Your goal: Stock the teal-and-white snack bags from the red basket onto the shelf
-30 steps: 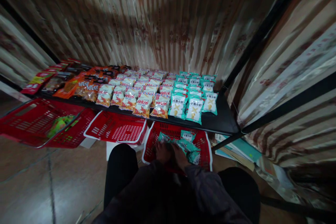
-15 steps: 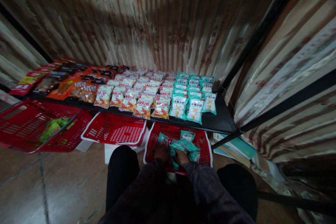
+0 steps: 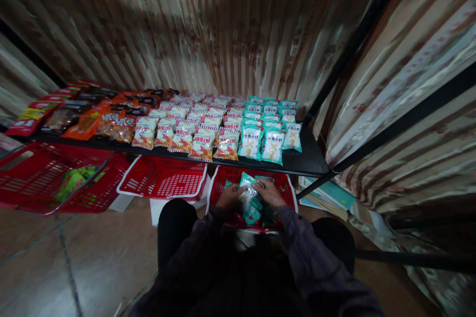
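- Teal bag point(image 3: 247, 192) held between both hands, over red basket point(image 3: 224, 175), below shelf's front edge, near its right corner.
- Left hand point(image 3: 228, 195) part-closed, bag's left side pinched; right hand point(image 3: 268, 192) part-closed on top right side.
- Bag could be dropped into basket if side pinch slackens; slick wrapper likely.
- Front teal packs point(image 3: 273, 146), set at the front edge of shelf point(image 3: 309, 153), could be knocked off if brushed.
- Versus half a second ago: hands were sunk among basket's bags; now raised, bag lifted between them.
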Available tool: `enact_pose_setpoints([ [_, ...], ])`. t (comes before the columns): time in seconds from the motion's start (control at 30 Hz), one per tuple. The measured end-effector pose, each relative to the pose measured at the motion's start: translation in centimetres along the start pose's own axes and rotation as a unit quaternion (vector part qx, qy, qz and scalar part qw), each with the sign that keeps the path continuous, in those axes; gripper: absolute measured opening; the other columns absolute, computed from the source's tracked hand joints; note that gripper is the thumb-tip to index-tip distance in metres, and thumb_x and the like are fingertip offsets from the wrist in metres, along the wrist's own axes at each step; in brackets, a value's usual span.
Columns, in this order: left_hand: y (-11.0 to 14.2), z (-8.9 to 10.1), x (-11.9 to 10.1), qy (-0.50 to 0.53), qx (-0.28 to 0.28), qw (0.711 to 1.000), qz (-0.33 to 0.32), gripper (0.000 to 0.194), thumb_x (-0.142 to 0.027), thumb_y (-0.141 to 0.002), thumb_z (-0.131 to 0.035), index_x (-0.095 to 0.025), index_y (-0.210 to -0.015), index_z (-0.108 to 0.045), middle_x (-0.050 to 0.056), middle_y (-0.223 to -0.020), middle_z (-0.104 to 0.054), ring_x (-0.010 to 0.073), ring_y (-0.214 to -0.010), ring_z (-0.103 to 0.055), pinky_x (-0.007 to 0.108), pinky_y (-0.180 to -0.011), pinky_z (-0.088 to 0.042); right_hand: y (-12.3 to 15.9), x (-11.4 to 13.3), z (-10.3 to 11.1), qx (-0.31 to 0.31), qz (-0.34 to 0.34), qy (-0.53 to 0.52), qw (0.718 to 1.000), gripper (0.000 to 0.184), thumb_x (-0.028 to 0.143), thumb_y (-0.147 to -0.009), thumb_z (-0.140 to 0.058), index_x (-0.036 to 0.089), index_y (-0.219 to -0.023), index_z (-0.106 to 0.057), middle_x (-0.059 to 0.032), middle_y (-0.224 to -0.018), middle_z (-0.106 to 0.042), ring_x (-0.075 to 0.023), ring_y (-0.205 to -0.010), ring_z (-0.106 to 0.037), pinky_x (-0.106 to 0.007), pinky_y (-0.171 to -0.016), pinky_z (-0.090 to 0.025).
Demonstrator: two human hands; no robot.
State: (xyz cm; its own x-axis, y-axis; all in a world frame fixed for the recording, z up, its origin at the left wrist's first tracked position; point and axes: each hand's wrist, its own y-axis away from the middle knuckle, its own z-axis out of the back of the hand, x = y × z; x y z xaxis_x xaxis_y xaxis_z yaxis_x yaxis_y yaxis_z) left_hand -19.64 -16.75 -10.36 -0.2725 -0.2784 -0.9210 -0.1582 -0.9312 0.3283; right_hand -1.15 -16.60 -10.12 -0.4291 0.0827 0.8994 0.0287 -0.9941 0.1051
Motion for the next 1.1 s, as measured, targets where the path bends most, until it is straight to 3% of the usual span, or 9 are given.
enact_pose_setpoints([
  [0.1, 1.2, 0.1, -2.2, 0.063, 0.007, 0.998, -0.007, 0.039, -0.055, -0.069, -0.065, -0.017, -0.077, -0.062, 0.001, -0.071, -0.064, 0.0142, -0.064, -0.058, 0.023, -0.056, -0.042, 0.6, 1.6, 1.3, -0.007, 0.003, -0.035, 0.999, 0.052, 0.062, -0.073, -0.056, 0.019, -0.098, -0.068, -0.0035, -0.088, -0.07, -0.0196, -0.079, -0.062, -0.03, -0.072, -0.049],
  [0.27, 3.0, 0.1, -5.0, 0.134, 0.017, 0.99, -0.028, 0.048, -0.06, -0.057, -0.074, -0.016, -0.075, -0.064, 0.001, -0.069, -0.065, 0.0139, -0.064, -0.059, 0.023, -0.057, -0.044, 1.8, 3.6, 2.6, -0.037, -0.007, -0.123, 0.992, 0.052, 0.064, -0.068, -0.064, 0.017, -0.089, -0.069, -0.0007, -0.074, -0.065, -0.0146, -0.064, -0.055, -0.025, -0.059, -0.043],
  [0.47, 4.0, 0.0, -6.4, 0.179, 0.051, 0.982, -0.044, 0.053, -0.059, -0.057, -0.077, -0.015, -0.085, -0.067, 0.005, -0.082, -0.07, 0.0172, -0.076, -0.063, 0.027, -0.068, -0.049, 2.1, 5.4, 3.6, -0.129, 0.002, -0.091, 0.987, 0.05, 0.065, -0.065, -0.066, 0.019, -0.083, -0.067, 0.0048, -0.058, -0.052, -0.0106, -0.051, -0.041, -0.022, -0.048, -0.033],
  [0.73, 4.5, 0.3, -8.2, 0.216, 0.067, 0.971, -0.077, 0.053, -0.054, -0.061, -0.078, -0.016, -0.097, -0.067, 0.009, -0.096, -0.071, 0.0214, -0.093, -0.064, 0.032, -0.082, -0.049, 2.2, 6.8, 5.2, -0.138, 0.05, -0.08, 0.986, 0.041, 0.058, -0.07, -0.066, 0.019, -0.079, -0.068, 0.0029, -0.063, -0.057, -0.0123, -0.057, -0.046, -0.023, -0.055, -0.039],
  [0.93, 5.1, -0.5, -9.9, 0.254, 0.062, 0.96, -0.099, 0.05, -0.057, -0.06, -0.076, -0.016, -0.087, -0.067, 0.005, -0.086, -0.071, 0.0186, -0.083, -0.064, 0.028, -0.076, -0.048, 2.9, 8.6, 5.7, -0.122, 0.073, -0.078, 0.987, 0.039, 0.056, -0.069, -0.066, 0.018, -0.073, -0.067, 0.0014, -0.065, -0.059, -0.0136, -0.059, -0.049, -0.025, -0.058, -0.039],
  [1.1, 5.3, -0.9, -10.2, 0.278, 0.05, 0.956, -0.077, 0.051, -0.059, -0.057, -0.077, -0.016, -0.082, -0.065, 0.004, -0.08, -0.069, 0.0153, -0.075, -0.062, 0.025, -0.07, -0.047, 3.3, 9.5, 5.8, -0.121, 0.103, -0.058, 0.986, 0.037, 0.055, -0.069, -0.066, 0.018, -0.072, -0.068, 0.0002, -0.067, -0.062, -0.0152, -0.063, -0.051, -0.026, -0.063, -0.04],
])
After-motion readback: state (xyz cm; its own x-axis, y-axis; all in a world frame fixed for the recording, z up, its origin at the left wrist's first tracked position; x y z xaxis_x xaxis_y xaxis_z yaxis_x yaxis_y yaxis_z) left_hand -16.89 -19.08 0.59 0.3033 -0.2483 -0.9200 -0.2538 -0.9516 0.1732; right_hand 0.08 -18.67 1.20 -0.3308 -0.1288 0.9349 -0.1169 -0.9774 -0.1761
